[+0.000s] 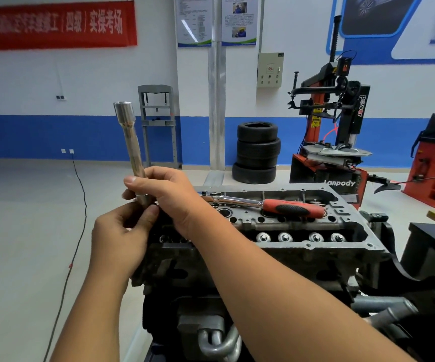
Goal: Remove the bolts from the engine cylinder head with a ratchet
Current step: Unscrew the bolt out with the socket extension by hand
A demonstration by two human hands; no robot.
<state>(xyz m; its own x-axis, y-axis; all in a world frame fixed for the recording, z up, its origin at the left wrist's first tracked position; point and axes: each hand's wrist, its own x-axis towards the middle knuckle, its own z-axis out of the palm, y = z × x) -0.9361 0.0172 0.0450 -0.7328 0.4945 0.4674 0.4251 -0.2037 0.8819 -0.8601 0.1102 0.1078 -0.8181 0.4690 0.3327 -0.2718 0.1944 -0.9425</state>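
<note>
Long socket extension (130, 142) held upright and tilted slightly left, above the near-left corner of the cylinder head (302, 244); wide socket end uppermost, lower end down between both hands. Right hand (164, 189) curled round the lower shaft, fingers wrapped from the right, thumb tip showing at the left of the shaft. Left hand (122, 231) below it, fingers curled, thumb and forefinger pinching at the very bottom of the tool; whatever is pinched there is hidden, cannot tell whether a bolt or only the drive end. Ratchet (266, 205) lying untouched across the top of the head, well apart from both hands, chrome head toward the hands, red-and-black handle pointing right. 4 washered fasteners (301, 236) visible in a row along the near face of the head, right of the forearm. Handling judgement: extension rigid steel, moderately heavy, top-heavy with socket end up, polished and likely slippery, more so with oil on the fingers; best held low on the shaft near the collar, as now, with the second hand steadying the base. Ratchet best taken by the rubber grip, not the chrome shank. Risk noted: tool slipping through the grip and dropping onto the head.
</note>
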